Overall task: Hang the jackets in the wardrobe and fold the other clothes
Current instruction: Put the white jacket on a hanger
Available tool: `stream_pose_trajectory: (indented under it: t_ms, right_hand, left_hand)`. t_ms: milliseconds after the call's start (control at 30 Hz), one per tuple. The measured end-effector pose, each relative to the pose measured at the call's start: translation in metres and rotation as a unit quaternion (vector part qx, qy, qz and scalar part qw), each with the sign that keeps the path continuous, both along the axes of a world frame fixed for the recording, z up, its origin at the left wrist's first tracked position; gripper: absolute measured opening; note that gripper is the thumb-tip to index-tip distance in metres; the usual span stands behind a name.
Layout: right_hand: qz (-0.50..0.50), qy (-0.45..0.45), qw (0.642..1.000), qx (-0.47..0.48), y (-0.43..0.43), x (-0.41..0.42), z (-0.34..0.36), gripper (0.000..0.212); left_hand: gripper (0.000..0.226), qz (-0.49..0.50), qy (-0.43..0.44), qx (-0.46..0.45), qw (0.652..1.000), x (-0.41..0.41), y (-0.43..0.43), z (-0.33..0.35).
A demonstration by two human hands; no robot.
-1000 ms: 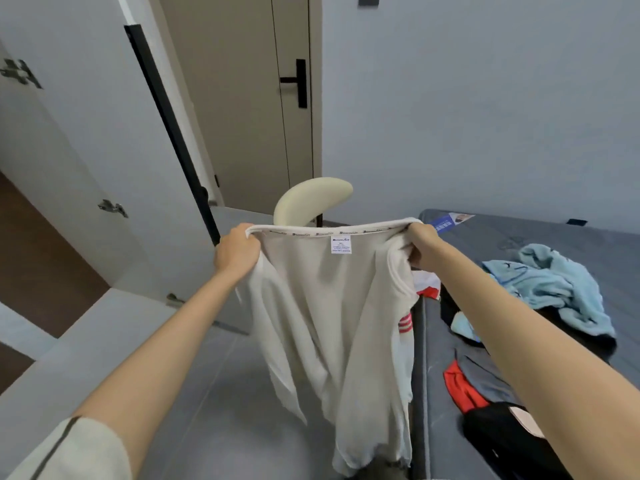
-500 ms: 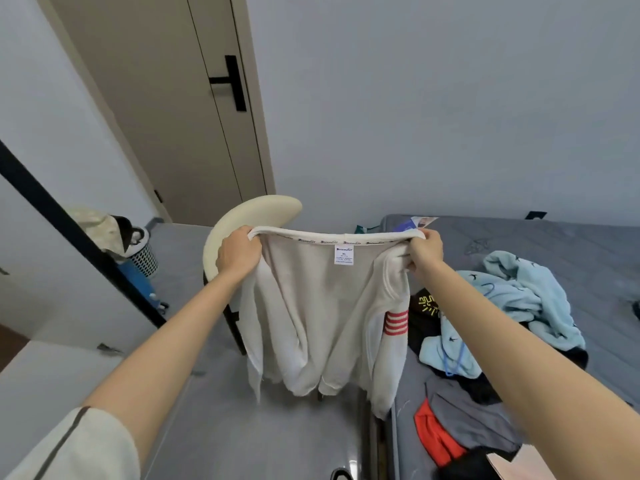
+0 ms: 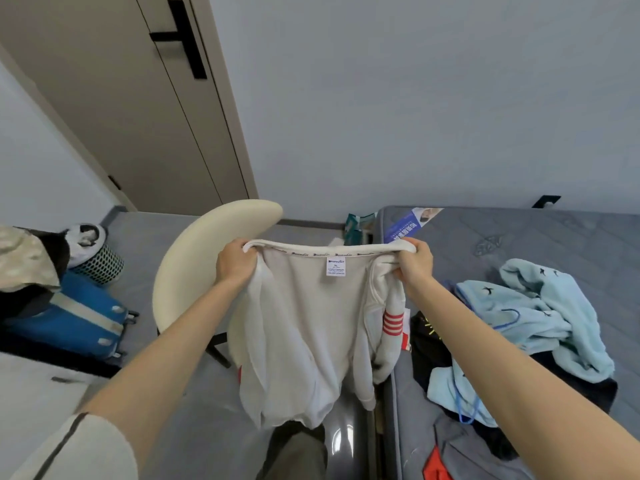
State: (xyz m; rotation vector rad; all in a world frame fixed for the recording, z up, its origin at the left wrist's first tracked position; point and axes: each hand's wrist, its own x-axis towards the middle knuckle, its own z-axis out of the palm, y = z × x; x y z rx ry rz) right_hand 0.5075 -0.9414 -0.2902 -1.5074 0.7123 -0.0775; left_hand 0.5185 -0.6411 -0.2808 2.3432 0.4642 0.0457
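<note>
Both hands grip the neckline of a cream sweatshirt [image 3: 304,323]. The left hand [image 3: 237,263] is bunched round one end of the collar and the right hand [image 3: 414,263] round the other, so the collar is stretched taut between them with the size label [image 3: 336,266] facing the camera. The grip matches that of a second ago; what has changed is the direction faced. The white wardrobe door that filled the left side then has swung out of view. The grey mattress [image 3: 536,237] and the cream chair [image 3: 194,271] now sit ahead.

The sweatshirt hangs free in the air over the floor, in front of the chair and just beside the mattress's left edge. Its red-striped sleeve [image 3: 393,323] dangles toward that edge.

Turning away from the wardrobe suggests this piece is meant for folding, probably laid flat on the mattress. A light blue garment [image 3: 540,313] and a black garment [image 3: 427,341] lie heaped near the left edge, so bare surface is mostly toward the far end. Neither of them is folded yet.
</note>
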Motion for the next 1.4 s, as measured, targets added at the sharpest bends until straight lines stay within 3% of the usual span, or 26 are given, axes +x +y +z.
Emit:
stream_pose_trajectory:
  t_ms: [300, 533, 767, 1033, 1300, 1400]
  right_hand:
    - [0.002, 0.061, 0.997, 0.038, 0.033, 0.131, -0.057, 0.035]
    - [0.054, 0.135, 0.975, 0.167, 0.055, 0.19, -0.109, 0.052]
    - [0.079, 0.207, 0.972, 0.084, 0.041, 0.172, -0.152, 0.035]
    - [0.068, 0.276, 0.956, -0.077, -0.058, 0.092, -0.196, 0.03]
    - [-0.028, 0.315, 0.907, -0.278, -0.162, 0.009, -0.231, 0.032]
    - [-0.131, 0.328, 0.892, -0.282, -0.189, -0.009, -0.239, 0.03]
  left_hand:
    - [0.027, 0.057, 0.084, -0.114, 0.988, 0.132, 0.013, -0.078]
    - [0.048, -0.011, 0.162, -0.176, 0.971, 0.176, 0.005, -0.134]
    - [0.048, -0.059, 0.204, -0.182, 0.96, 0.169, -0.03, -0.161]
    - [0.04, -0.105, 0.236, -0.175, 0.95, 0.144, -0.125, -0.18]
    - [0.039, -0.206, 0.279, -0.171, 0.922, 0.107, -0.242, -0.226]
    - [0.04, -0.23, 0.299, -0.173, 0.91, 0.094, -0.275, -0.244]
